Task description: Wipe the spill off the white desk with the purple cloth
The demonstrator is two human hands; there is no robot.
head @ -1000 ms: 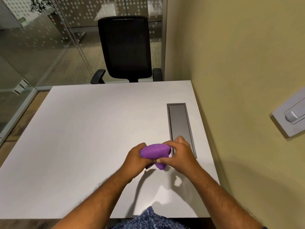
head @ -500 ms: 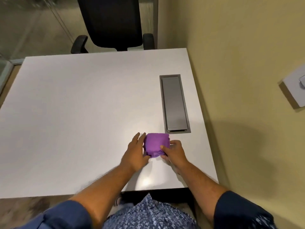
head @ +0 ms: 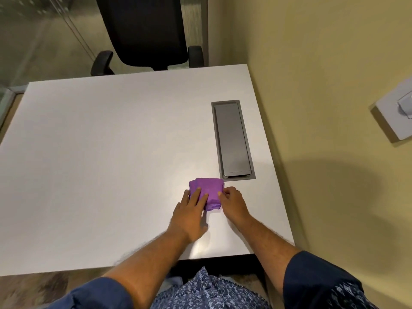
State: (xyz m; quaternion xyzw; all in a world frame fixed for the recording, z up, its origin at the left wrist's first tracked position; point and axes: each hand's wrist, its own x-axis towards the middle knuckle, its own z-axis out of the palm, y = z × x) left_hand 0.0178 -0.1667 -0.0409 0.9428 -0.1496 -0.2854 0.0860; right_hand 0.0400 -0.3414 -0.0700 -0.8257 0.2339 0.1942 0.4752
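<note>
While the folded purple cloth (head: 207, 192) lies flat on the white table (head: 111, 152), just at seven o'clock of the grey recessed cable hatch (head: 233, 139), the left hand (head: 191, 210) presses flat, spread fingers (head: 196, 194) on its near-left part and the right hand (head: 231, 202) pinches its right edge; its long axis runs twelve to six.

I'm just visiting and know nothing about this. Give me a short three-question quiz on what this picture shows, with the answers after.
1. True or false: the folded purple cloth lies on the white desk.
2. Which hand has its fingers flat on top of the cloth? A. left hand B. right hand
3. What sits just beyond the cloth, set into the desk?

Key
1. True.
2. A. The right hand only pinches the cloth's right edge.
3. The long grey rectangular cable hatch, near the yellow wall. No spill can be made out.
</note>
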